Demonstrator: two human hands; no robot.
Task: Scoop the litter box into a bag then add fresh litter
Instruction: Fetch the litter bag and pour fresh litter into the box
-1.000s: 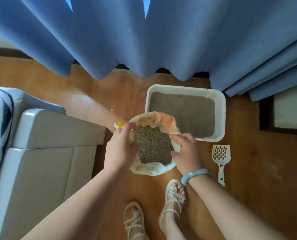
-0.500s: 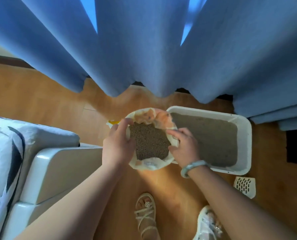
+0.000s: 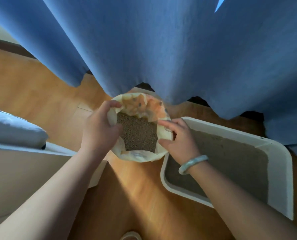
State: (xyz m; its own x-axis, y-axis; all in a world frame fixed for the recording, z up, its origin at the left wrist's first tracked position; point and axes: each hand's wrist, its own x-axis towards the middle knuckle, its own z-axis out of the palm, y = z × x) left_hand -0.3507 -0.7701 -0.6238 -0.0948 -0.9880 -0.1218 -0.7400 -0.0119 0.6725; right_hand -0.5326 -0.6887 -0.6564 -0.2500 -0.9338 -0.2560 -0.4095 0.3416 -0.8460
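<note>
An open bag of litter (image 3: 140, 104), cream and orange with a rolled-down rim, is held above the wooden floor. Brown granules (image 3: 138, 134) fill it. My left hand (image 3: 99, 130) grips the bag's left rim. My right hand (image 3: 177, 137), with a pale green bangle on the wrist, pinches the right rim. Just to the right sits the white litter box (image 3: 281, 179) on the floor, holding flat grey litter (image 3: 231, 163). The bag's right edge is right by the box's near-left corner. The scoop is out of view.
Blue curtains (image 3: 153, 45) hang low over the far side, touching the bag's top and covering the box's far edge. A pale sofa or bed frame (image 3: 14, 170) with a grey cushion (image 3: 10, 132) stands at the left. A sandal toe (image 3: 130, 237) shows at the bottom.
The view has moved forward and down toward the bag and box, so both look larger. The box now lies right of the bag. The scoop and feet have left the view. Both hands keep their grip.
</note>
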